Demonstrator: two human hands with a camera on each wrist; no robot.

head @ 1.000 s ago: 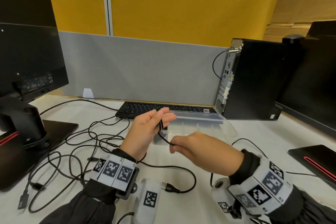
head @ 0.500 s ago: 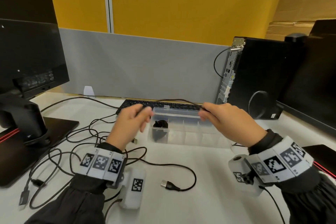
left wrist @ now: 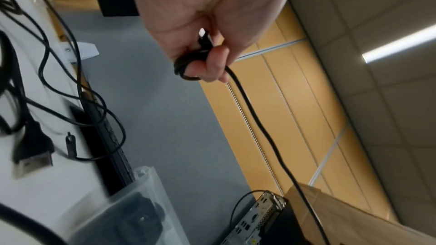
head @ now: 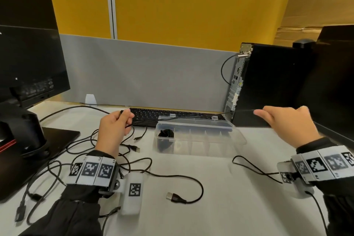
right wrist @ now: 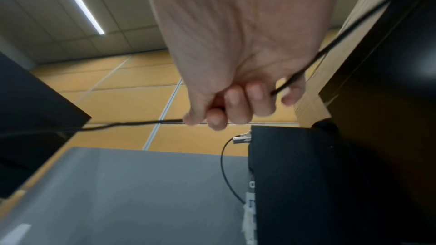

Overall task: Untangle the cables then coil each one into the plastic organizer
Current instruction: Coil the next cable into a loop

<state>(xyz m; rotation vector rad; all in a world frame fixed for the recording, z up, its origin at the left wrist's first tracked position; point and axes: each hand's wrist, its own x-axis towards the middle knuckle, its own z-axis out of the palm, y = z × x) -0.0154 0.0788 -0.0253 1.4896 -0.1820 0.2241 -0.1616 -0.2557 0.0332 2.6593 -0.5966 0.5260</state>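
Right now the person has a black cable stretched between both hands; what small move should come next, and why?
Probably bring the right hand back toward the left hand and lay another loop. The left hand already pinches a small loop and the plug, the black cable runs taut above the plastic organizer, and only one coiled cable sits inside, in the leftmost compartment.

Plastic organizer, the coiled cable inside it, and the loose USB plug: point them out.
plastic organizer [head: 210, 141]: head view, bare front wall.
coiled cable [head: 167, 133]: head view, bundle in the leftmost compartment.
USB plug [head: 174, 197]: head view, black housing.
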